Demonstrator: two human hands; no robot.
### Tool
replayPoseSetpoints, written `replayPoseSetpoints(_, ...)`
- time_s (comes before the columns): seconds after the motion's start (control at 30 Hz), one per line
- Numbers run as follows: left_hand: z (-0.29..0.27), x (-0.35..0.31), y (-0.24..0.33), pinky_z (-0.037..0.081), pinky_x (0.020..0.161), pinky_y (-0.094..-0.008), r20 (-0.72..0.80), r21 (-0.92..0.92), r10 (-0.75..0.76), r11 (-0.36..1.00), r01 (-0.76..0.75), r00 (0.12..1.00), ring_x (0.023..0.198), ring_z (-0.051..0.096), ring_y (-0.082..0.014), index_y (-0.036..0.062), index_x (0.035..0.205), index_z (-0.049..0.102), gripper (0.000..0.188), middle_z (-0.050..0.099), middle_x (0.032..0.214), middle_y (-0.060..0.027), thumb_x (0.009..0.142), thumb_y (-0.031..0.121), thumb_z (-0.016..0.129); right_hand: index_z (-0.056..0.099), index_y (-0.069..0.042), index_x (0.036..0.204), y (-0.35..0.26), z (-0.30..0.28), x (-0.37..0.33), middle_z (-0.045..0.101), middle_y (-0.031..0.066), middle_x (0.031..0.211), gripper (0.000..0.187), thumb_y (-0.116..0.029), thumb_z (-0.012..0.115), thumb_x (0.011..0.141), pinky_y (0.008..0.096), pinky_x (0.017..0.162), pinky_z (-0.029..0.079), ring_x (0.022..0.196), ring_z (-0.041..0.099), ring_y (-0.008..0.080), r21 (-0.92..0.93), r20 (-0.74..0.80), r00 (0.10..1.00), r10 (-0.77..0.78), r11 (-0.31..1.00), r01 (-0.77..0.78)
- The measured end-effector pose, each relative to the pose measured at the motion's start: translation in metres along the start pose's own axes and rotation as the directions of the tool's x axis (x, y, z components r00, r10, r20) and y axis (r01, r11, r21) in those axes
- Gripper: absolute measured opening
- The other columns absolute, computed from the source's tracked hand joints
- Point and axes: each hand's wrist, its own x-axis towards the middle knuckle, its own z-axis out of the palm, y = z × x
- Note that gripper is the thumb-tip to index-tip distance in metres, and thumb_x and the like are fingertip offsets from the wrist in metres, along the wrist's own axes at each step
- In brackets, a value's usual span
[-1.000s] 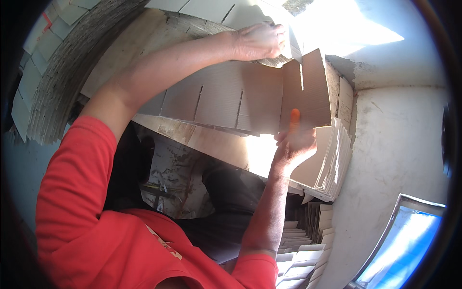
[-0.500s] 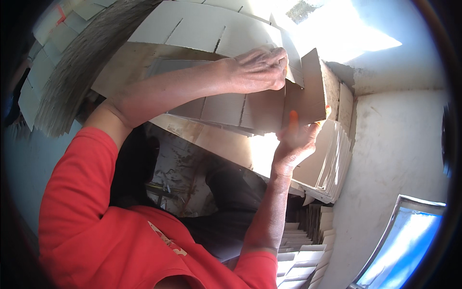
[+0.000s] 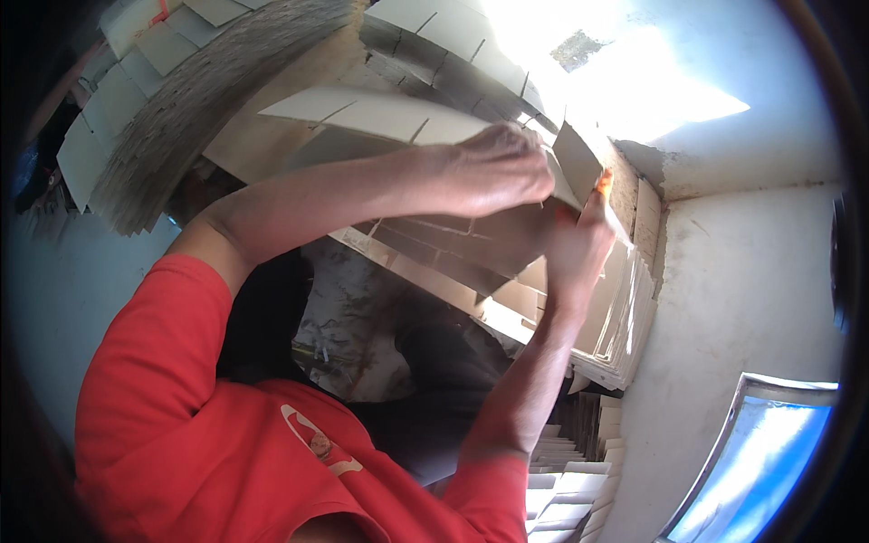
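A slotted cardboard sheet (image 3: 385,116), pale on one face and brown on the other, is bent and tilted over the work table (image 3: 237,145). My left hand (image 3: 507,170) is closed on its upper right part, the fingers curled and partly hidden. My right hand (image 3: 579,249) grips the sheet's right end, where a brown flap (image 3: 577,156) stands up between the two hands. Orange colour shows on the right fingertips. Motion blurs both hands, and my left forearm covers part of the sheet.
A tall stack of cardboard (image 3: 217,86) rises at the left. More slotted sheets (image 3: 434,59) lie at the back. Stacked sheets (image 3: 629,312) stand on the right beside the wall (image 3: 724,281). Further cardboard pieces (image 3: 570,493) are low at the right, near a blue-panelled frame (image 3: 751,462).
The sheet has come nearer and bent further, its left end lowered. My left hand has moved down and slightly right; my right hand has risen a little. Slotted sheets behind are now uncovered.
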Motion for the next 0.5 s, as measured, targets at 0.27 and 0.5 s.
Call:
replayPoseSetpoints(0.27,-0.008,-0.016,-0.043,0.05,0.078,-0.0407,0.184,-0.129,-0.32,0.929,0.346,0.929,0.088,0.059,-0.0266,-0.001,0.077,0.058,0.019,0.062,0.075,-0.0125,0.082,0.016,0.066,0.061,0.006,0.1,-0.004,0.015,0.084,0.064,0.0222,0.089,0.026,0.002,0.049,0.077,0.0409,0.058,0.05,0.063,0.065,0.0282,-0.135,0.533,0.84,0.103,0.99,-0.036)
replayPoseSetpoints(0.5,0.017,-0.044,-0.037,0.043,0.097,-0.0401,0.238,-0.208,-0.264,0.926,0.315,0.935,0.112,0.052,-0.028,-0.0015,0.113,0.056,0.044,0.061,0.109,-0.0133,0.088,0.035,0.061,0.048,0.01,0.129,0.062,0.055,0.071,0.066,0.014,0.075,0.046,0.003,0.056,0.085,0.0276,0.045,0.05,0.053,0.062,0.0163,0.343,0.417,0.906,0.078,0.909,-0.236)
